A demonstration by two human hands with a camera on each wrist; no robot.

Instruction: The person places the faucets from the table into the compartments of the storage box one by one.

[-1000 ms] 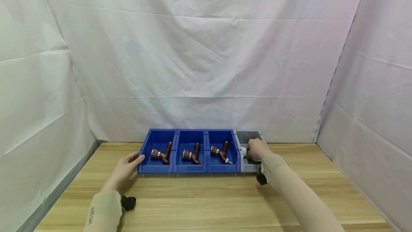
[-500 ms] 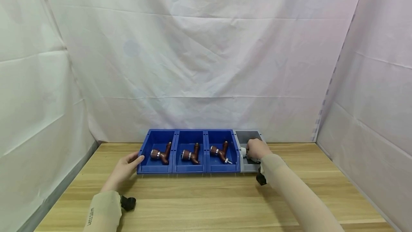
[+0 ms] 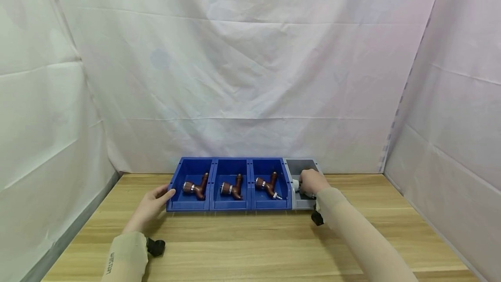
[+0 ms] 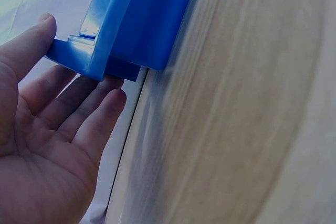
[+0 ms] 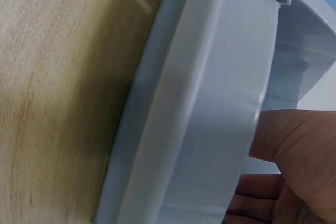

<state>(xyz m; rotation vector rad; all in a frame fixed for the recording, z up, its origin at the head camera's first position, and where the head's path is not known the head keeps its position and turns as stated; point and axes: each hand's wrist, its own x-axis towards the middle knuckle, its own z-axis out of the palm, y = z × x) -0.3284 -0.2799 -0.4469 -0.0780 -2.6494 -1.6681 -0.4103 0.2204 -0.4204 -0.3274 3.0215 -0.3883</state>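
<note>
Three blue bins point(image 3: 232, 205) and one grey bin point(image 3: 302, 204) stand joined in a row. Each blue bin holds a brown tap with a ribbed knob: a left tap point(image 3: 201, 189), a middle tap point(image 3: 236, 189) and a right tap point(image 3: 270, 186) with a silver nozzle. My left hand point(image 3: 150, 203) grips the left end of the row, thumb at the rim and fingers below it in the left wrist view. My right hand point(image 3: 314, 182) reaches into the grey bin, fingers curled round a tap with a white knob point(image 3: 296, 185). The bin wall hides its fingertips in the right wrist view.
The row stands at the back of a wooden table point(image 3: 242, 247). A white cloth point(image 3: 250, 77) hangs close behind it. More cloth hangs at the left and right sides of the table.
</note>
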